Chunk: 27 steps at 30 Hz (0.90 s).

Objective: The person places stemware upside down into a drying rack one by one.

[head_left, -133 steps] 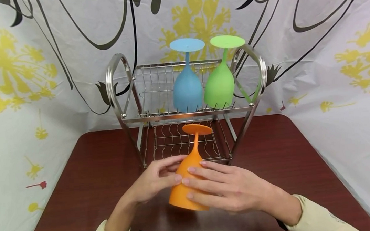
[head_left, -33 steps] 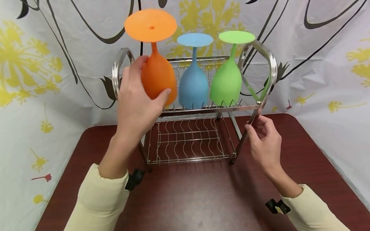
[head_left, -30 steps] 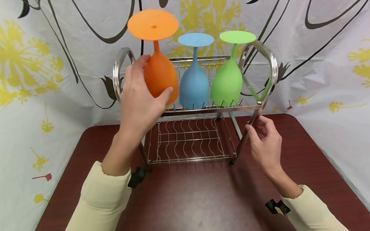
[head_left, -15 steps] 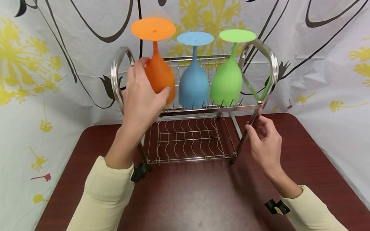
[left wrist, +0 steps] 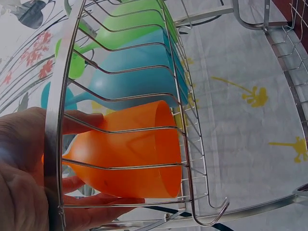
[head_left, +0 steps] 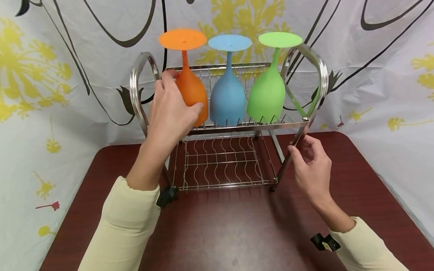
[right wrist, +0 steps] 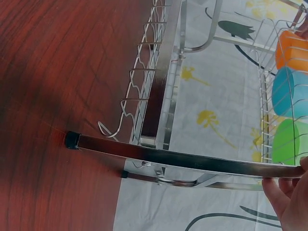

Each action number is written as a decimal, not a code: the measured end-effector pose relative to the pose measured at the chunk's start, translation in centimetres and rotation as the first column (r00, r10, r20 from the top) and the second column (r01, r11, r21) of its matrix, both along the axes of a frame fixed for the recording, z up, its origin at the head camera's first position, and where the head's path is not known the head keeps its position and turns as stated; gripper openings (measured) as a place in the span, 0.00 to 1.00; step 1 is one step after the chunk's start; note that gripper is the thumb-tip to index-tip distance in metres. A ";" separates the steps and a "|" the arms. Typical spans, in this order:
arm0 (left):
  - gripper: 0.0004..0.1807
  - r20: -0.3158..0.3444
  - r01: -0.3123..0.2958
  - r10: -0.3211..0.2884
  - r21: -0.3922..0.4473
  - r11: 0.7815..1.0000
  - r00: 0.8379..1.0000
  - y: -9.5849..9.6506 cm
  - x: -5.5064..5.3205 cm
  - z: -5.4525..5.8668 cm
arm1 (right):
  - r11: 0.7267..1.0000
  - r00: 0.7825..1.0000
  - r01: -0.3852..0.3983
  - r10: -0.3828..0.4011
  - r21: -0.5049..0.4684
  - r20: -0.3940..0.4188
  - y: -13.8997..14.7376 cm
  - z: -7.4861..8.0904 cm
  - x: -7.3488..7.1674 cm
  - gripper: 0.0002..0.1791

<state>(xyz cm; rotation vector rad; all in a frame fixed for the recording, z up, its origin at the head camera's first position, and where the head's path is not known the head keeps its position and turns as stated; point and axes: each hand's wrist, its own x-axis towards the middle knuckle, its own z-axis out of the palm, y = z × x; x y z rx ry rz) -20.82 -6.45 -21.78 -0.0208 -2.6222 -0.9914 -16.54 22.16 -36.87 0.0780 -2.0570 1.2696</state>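
My left hand (head_left: pixel 170 109) grips the orange goblet (head_left: pixel 192 90) by its bowl. The goblet is upside down at the left of the upper tier, its foot on top. Seen in the left wrist view, its rim lies close to the tier's wires; whether it touches them I cannot tell. Beside it a blue goblet (head_left: pixel 227 98) and a green goblet (head_left: pixel 267 95) stand inverted on the same tier. My right hand (head_left: pixel 313 163) pinches the front right leg of the metal dish rack (head_left: pixel 247 128), thumb in front, other fingertips partly hidden behind the leg.
The rack's lower tier (head_left: pixel 220 163) is a wavy wire shelf just above the dark red table (head_left: pixel 221 232). Curved side handles (head_left: pixel 136 88) rise at both ends of the upper tier. A patterned white sheet (head_left: pixel 374 76) hangs behind and at the sides.
From both hands in front of the rack, the orange goblet went to the upper tier in my left hand, and has since sunk lower. My right hand let go of it and took the rack's leg.
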 end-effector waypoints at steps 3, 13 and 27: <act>0.41 0.017 0.006 -0.006 -0.010 1.000 1.000 0.0 -0.1 0.0 | 1.000 1.000 0.002 -0.002 0.004 0.000 0.0 0.1 0.0 0.15; 0.38 0.013 0.008 -0.008 -0.041 0.999 1.000 0.0 -0.4 -0.1 | 1.000 1.000 -0.005 0.005 0.004 -0.004 0.0 0.2 -0.1 0.15; 0.38 -0.012 0.011 -0.012 -0.105 0.994 1.000 0.0 0.5 0.1 | 1.000 1.000 -0.019 0.018 0.021 0.023 0.4 0.8 0.4 0.18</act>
